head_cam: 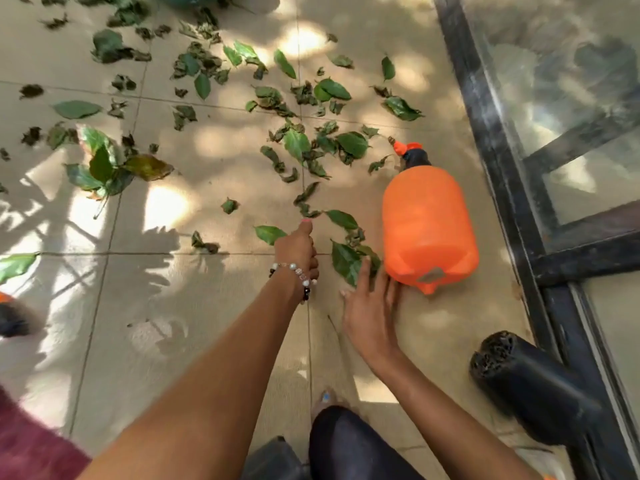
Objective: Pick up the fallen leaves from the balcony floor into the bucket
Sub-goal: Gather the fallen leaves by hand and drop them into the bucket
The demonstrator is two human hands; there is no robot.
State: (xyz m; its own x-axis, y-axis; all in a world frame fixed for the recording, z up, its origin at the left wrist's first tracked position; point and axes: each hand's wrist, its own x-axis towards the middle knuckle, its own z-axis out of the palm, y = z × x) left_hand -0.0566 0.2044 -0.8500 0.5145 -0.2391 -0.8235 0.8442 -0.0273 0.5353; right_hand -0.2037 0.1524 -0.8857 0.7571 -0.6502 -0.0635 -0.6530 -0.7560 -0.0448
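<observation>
Both hands reach out low over the tiled balcony floor (214,306). Left hand (299,249), a beaded bracelet (298,275) on its wrist, is curled closed, thumb extended forward; whether anything is pinched inside it cannot be told. Right hand (369,306) is spread flat, fingers apart, fingertips touching a large green leaf (346,261) that lies just beside the base of an orange sprayer bottle (429,223). The outer edge of the right hand is close against that bottle's bottom end.

Sprayer bottle lies on its side on the floor, black neck and orange nozzle pointing away from the person. Fallen leaves (294,143) are scattered widely over the tiles ahead of the hands: some fresh green and flat, many dark and curled. The densest patches sit in the middle and upper left; a cluster of larger leaves (104,168) lies at left. One single leaf (270,234) rests just left of the left hand.

Black cylindrical object (530,386) lies at lower right, beside a dark metal door frame (519,188) with glass panels. A dark rounded container edge (273,459) shows at the bottom centre next to the person's knee (349,441); whether this is the bucket cannot be told. Dappled sun and plant shadows cover the floor.
</observation>
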